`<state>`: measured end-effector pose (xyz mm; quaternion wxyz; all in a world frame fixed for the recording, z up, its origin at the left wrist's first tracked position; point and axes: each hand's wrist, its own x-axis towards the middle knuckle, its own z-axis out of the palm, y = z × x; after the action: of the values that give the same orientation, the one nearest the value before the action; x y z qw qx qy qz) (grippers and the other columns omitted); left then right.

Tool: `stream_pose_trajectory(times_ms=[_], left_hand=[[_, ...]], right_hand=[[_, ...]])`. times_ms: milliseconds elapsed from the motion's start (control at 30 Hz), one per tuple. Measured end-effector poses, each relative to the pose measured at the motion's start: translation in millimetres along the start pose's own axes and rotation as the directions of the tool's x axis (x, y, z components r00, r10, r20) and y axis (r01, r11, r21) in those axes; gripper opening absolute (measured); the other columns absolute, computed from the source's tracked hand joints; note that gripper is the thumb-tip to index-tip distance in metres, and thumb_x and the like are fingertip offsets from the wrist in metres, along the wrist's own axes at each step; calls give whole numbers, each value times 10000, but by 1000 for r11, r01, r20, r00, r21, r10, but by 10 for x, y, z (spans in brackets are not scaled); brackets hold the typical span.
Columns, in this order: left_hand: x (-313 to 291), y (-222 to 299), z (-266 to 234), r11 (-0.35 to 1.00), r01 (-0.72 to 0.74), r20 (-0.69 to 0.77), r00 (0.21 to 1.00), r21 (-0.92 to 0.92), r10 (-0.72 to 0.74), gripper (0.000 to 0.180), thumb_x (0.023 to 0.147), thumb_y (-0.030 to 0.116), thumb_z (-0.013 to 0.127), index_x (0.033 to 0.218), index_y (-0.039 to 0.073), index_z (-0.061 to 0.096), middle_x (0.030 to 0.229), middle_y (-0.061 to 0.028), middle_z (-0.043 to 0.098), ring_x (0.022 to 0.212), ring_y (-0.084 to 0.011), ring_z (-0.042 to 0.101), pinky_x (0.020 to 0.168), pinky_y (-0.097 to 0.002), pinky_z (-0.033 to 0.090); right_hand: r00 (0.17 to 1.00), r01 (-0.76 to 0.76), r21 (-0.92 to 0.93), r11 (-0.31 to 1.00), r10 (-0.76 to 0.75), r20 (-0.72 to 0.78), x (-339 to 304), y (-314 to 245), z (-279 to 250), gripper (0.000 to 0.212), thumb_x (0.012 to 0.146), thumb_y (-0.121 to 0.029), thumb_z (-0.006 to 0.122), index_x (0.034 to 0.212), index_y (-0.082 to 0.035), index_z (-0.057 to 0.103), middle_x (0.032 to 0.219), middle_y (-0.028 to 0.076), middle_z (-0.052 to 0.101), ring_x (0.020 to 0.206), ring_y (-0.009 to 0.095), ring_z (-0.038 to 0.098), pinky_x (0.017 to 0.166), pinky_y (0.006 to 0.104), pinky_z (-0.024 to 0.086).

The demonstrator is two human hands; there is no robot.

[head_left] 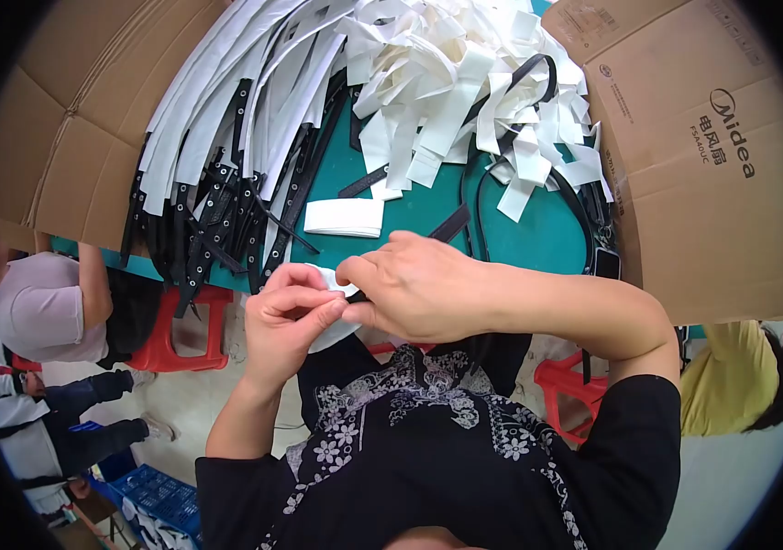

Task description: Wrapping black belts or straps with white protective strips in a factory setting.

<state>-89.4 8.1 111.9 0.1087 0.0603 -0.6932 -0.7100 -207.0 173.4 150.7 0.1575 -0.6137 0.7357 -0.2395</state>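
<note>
Just off the table's near edge, my two hands meet with their fingertips together. My left hand (286,316) is closed in a pinch on a white strip (330,341), which shows above and below the fingers. My right hand (419,286) is closed on a black belt (451,223); one part of it sticks out beyond the wrist, and a bit of black shows at the fingertips. How strip and belt lie against each other is hidden by the fingers. Beyond my hands rests a flat stack of white strips (344,218).
Many black belts with metal eyelets, sleeved in white (204,137), hang over the left edge of the green table (428,197). A heap of loose white strips (437,82) lies at the back. Cardboard boxes (89,119) (685,183) flank both sides. Red stools and other people are nearby.
</note>
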Motion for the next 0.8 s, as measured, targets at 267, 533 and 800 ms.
stream_pose_trajectory(times_ms=[267, 533, 800], left_hand=[[-18, -294, -139, 938, -65, -131, 991, -340, 21, 754, 595, 159, 844, 1236, 94, 453, 911, -21, 492, 808, -144, 526, 749, -258, 460], [-885, -570, -1618, 748, 601, 161, 739, 282, -654, 377, 598, 166, 819, 899, 5, 661, 842, -45, 657, 785, -117, 619, 682, -275, 507], [2119, 768, -2108, 682, -80, -243, 899, 727, 364, 320, 871, 286, 608, 1016, 1, 605, 866, -33, 604, 776, -99, 533, 710, -242, 426]], right_hand=[[981, -158, 486, 859, 81, 177, 283, -80, 215, 233, 933, -255, 464, 932, -22, 468, 678, 138, 548, 646, 316, 569, 582, 388, 445], [977, 201, -232, 952, -211, -18, 844, 853, -1271, 223, 880, -245, 527, 927, -49, 622, 820, 103, 633, 806, 252, 599, 748, 359, 462], [633, -430, -644, 632, -298, -714, 2503, 1680, -3542, 289, 827, -259, 593, 1066, -98, 624, 1070, 145, 624, 934, 300, 611, 826, 376, 475]])
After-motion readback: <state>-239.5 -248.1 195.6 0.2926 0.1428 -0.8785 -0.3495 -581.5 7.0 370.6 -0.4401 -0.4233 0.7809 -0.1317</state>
